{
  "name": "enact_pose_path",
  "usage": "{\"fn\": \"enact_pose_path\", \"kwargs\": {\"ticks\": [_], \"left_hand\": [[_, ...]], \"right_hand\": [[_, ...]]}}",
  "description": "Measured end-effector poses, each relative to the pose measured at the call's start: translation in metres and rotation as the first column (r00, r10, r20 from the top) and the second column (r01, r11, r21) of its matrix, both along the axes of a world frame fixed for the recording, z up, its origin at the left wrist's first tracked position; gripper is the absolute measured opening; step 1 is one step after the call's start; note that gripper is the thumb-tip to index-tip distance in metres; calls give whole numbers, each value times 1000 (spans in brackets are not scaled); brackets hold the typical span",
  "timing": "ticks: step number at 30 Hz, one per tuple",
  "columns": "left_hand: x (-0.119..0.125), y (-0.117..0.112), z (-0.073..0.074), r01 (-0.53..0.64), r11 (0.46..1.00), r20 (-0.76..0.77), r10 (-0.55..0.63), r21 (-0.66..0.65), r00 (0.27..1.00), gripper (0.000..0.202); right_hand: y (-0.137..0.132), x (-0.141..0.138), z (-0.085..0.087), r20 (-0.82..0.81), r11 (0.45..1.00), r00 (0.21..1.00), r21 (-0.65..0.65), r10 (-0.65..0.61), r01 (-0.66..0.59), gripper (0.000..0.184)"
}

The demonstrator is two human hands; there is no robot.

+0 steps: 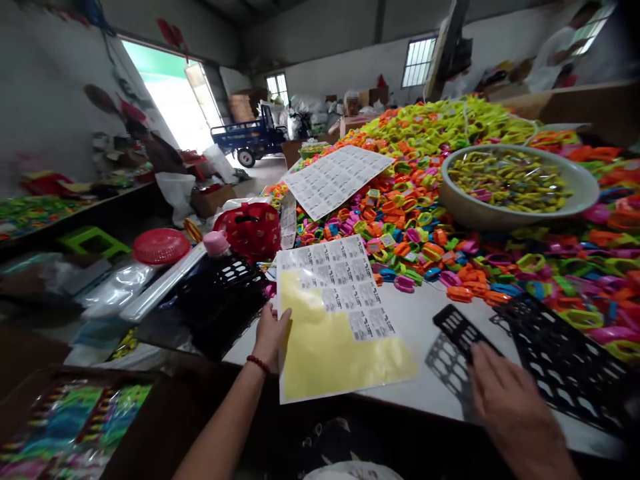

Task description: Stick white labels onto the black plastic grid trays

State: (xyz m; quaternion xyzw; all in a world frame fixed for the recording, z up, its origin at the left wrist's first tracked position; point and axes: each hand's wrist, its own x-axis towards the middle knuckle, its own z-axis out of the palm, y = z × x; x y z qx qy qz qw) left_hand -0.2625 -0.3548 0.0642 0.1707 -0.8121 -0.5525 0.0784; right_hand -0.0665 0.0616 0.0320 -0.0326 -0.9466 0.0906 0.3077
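A sheet of labels point(345, 360) lies at the table's front edge, its white printed stickers left at the top and right over a bare yellow backing. My left hand point(269, 337) pinches its left edge, thumb on top. To the right, my right hand point(515, 400) grips the near end of a narrow black perforated plastic plate point(457, 330). That plate is tilted above the white tabletop point(410, 313) and casts a shadow; the fingertips under it are hidden. Beside it rests a larger black perforated plate point(565, 360).
Colourful plastic clip-like pieces point(400, 227) are heaped behind, with another label sheet point(337, 177) on them. A pale basin point(520, 217) of small wrapped pieces stands right. Left are a red bag point(253, 230), a red lid point(161, 245) and a box of packets point(75, 420). People are in the background.
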Motion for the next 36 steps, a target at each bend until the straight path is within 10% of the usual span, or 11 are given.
{"fn": "enact_pose_path", "kwargs": {"ticks": [5,9,15,19,22,36], "left_hand": [[-21,2,1,-32,978,23,28,204,999,44],[-16,3,2,-47,967,66,32,251,997,50],[44,-3,-4,-35,980,40,27,196,999,58],[91,-22,-15,30,999,-34,-30,10,999,50],[101,-32,-16,14,994,47,-20,112,999,48],[-51,8,21,68,845,-24,-66,531,998,44]], "right_hand": [[-46,-23,-20,-9,978,999,202,-54,54,33],[-61,-36,-17,25,989,995,106,97,-99,32],[-111,-43,-6,185,891,873,-144,451,-430,53],[-134,-33,-19,232,855,827,-46,513,-517,52],[-139,-28,-31,168,836,830,48,533,-547,44],[-96,-16,-20,69,716,741,214,668,-665,43]]}}
